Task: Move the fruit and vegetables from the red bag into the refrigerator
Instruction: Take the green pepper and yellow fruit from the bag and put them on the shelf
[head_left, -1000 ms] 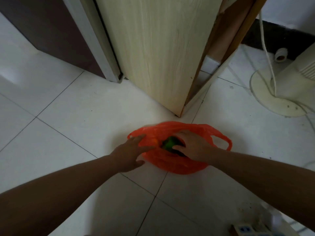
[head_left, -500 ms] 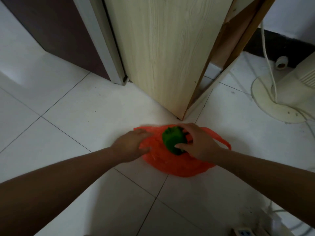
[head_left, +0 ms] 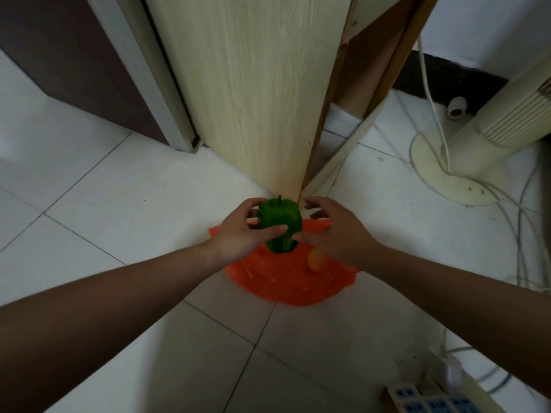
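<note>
A green bell pepper is held above the red bag, which lies on the white tiled floor. My left hand wraps around the pepper from the left, thumb across its front. To the pepper's right, my right hand has its fingers spread, a fingertip near the pepper's lower right side. An orange fruit shows in the bag under my right hand. The refrigerator is a dark door with a grey edge at the upper left.
A light wooden cabinet panel stands straight ahead behind the bag. A cream standing fan base with cables sits at the right. A power strip lies at the bottom right.
The pepper came up out of the bag in my right hand and passed to my left hand. My right hand has opened. The orange fruit is uncovered.
</note>
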`<state>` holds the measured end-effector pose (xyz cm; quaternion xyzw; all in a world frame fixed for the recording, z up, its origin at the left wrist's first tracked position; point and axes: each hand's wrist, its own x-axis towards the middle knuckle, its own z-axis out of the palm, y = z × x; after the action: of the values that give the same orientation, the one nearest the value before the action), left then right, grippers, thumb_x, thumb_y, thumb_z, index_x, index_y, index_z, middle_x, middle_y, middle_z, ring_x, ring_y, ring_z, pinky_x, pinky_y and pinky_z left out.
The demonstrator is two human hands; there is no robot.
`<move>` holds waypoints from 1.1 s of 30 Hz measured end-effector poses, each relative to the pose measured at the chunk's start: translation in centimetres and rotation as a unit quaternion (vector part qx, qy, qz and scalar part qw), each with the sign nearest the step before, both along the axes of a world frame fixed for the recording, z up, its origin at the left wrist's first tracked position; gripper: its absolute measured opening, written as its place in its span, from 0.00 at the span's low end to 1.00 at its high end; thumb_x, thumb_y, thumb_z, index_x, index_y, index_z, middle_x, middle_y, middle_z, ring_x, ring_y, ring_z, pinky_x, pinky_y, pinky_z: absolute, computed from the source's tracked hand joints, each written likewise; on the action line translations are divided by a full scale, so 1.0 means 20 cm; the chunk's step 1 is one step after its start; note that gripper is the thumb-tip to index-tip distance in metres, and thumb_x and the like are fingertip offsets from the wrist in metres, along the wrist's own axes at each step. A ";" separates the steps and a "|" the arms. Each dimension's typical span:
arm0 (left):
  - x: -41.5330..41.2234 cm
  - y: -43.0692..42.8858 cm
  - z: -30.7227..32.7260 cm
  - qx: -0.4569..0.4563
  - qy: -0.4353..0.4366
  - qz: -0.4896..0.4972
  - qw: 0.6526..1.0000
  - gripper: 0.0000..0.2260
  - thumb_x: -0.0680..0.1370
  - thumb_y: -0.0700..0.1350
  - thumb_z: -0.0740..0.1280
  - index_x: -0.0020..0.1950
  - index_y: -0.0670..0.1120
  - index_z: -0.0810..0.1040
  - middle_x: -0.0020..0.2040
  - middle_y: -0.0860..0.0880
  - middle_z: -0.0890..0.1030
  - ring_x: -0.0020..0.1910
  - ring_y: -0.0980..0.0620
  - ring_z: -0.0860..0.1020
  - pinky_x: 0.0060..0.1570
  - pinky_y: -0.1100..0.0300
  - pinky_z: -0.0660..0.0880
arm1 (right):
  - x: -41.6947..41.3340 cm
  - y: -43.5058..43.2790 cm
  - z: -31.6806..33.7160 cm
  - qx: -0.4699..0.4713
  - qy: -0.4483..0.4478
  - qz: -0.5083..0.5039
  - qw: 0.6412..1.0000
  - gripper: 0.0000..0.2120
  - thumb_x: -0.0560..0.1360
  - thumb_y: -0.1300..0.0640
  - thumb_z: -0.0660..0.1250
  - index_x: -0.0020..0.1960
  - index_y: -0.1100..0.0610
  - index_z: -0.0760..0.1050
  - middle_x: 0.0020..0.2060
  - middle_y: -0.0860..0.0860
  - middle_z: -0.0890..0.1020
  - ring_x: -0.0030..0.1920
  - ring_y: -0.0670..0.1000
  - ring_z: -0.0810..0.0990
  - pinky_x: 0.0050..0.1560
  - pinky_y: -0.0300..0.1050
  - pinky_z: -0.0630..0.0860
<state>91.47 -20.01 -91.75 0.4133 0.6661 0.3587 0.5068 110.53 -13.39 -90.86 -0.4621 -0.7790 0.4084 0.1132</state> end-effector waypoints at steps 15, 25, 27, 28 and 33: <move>-0.19 -0.12 -0.17 -0.001 0.152 -0.071 0.986 0.35 0.68 0.46 0.76 0.71 0.49 0.63 0.62 0.51 0.72 0.59 0.50 0.74 0.53 0.55 0.77 | 0.30 0.01 -0.28 -0.004 -0.330 0.187 0.925 0.34 0.72 0.41 0.66 0.72 0.53 0.59 0.68 0.53 0.67 0.65 0.54 0.69 0.64 0.50 0.71; -0.16 -0.08 -0.18 0.003 0.172 -0.080 0.982 0.35 0.69 0.47 0.75 0.72 0.48 0.62 0.63 0.50 0.71 0.60 0.51 0.73 0.53 0.56 0.76 | 0.11 -0.01 -0.25 0.109 -0.270 0.235 0.928 0.23 0.76 0.42 0.59 0.67 0.52 0.67 0.65 0.52 0.71 0.64 0.53 0.70 0.65 0.50 0.69; -0.16 -0.09 -0.18 0.010 0.174 -0.082 0.981 0.35 0.69 0.48 0.75 0.71 0.49 0.63 0.62 0.50 0.72 0.60 0.51 0.73 0.53 0.56 0.77 | 0.10 -0.01 -0.27 0.112 -0.295 0.251 0.915 0.24 0.76 0.42 0.59 0.68 0.53 0.66 0.67 0.53 0.69 0.66 0.54 0.68 0.66 0.52 0.68; -0.17 -0.09 -0.18 0.013 0.175 -0.081 0.981 0.35 0.68 0.48 0.75 0.71 0.49 0.63 0.62 0.50 0.72 0.59 0.51 0.74 0.53 0.55 0.77 | 0.10 -0.01 -0.28 0.111 -0.301 0.255 0.912 0.24 0.76 0.43 0.60 0.68 0.53 0.66 0.67 0.53 0.69 0.67 0.54 0.67 0.66 0.53 0.68; -0.18 -0.11 -0.20 0.008 0.183 -0.068 0.981 0.34 0.69 0.50 0.75 0.71 0.49 0.63 0.63 0.51 0.72 0.59 0.52 0.73 0.51 0.58 0.76 | 0.15 -0.02 -0.31 0.085 -0.328 0.249 0.907 0.22 0.77 0.45 0.57 0.67 0.55 0.66 0.67 0.53 0.69 0.65 0.54 0.68 0.66 0.51 0.68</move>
<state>87.90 -22.17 -95.83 0.5208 0.7149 0.2469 0.3960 113.57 -13.87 -97.05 -0.3496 -0.8938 0.1808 -0.2151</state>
